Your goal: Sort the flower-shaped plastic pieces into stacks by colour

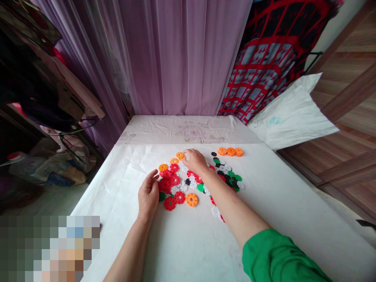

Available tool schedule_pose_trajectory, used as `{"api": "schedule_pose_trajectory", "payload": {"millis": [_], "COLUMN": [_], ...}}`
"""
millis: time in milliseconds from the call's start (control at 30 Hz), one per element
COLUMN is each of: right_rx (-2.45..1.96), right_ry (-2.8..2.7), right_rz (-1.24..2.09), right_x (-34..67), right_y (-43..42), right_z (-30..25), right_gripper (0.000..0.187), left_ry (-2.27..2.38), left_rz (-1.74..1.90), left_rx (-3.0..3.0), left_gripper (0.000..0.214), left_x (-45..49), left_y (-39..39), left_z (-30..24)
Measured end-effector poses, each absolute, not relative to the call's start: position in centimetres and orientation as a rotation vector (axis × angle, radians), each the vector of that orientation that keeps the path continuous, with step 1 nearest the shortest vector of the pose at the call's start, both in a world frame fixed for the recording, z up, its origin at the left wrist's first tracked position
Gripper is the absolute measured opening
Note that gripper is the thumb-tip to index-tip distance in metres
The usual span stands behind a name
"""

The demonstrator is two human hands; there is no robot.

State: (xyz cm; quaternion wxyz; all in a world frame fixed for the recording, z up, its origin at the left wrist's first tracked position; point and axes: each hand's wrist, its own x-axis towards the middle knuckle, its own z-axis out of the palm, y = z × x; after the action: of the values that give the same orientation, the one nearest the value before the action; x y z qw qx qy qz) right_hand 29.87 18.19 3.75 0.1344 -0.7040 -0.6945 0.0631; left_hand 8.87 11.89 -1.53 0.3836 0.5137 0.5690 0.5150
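Note:
Notched plastic flower-shaped discs in several colours lie in a loose heap on the white-covered table (182,239). My right hand (196,160) reaches over the far side of the heap, with thumb and fingertips closed on the edge of an orange disc (180,156). Another orange disc (174,161) lies just below that one. At the left edge of the heap, my left hand (149,194) is open with fingers slightly bent, beside the red discs (166,183) and an orange disc (163,167). Nearest me lies a larger-looking orange disc (192,199). My right forearm hides part of the heap.
Three orange discs (231,151) sit in a row at the back right. Green discs (231,174), black ones and white ones (216,212) spread around my right forearm. A white bag (284,113) stands by the table's right edge. Purple curtains (182,58) hang behind.

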Motion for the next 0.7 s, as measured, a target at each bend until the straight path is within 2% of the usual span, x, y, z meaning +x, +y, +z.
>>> {"api": "schedule_pose_trajectory", "payload": {"millis": [133,467,700], "right_rx": [-2.062,-2.139,-2.164], "right_ry": [-2.020,-1.998,-1.869], "right_rz": [0.213,0.221,0.239], "right_x": [29.1,28.4,28.6], "right_y": [20.4,21.1,20.8], "right_z": [2.7,2.7,2.4], "right_gripper": [0.040,0.033,0.044], "left_ry": [1.460,1.468,1.482], "left_rz": [1.362,1.336,1.319], "left_rx": [1.211,1.225,1.217], "left_gripper": [0.038,0.039,0.041], "left_x": [8.8,8.8,8.8], "left_y": [12.0,12.0,11.9], "left_z": [-1.6,-1.8,-1.5]}}
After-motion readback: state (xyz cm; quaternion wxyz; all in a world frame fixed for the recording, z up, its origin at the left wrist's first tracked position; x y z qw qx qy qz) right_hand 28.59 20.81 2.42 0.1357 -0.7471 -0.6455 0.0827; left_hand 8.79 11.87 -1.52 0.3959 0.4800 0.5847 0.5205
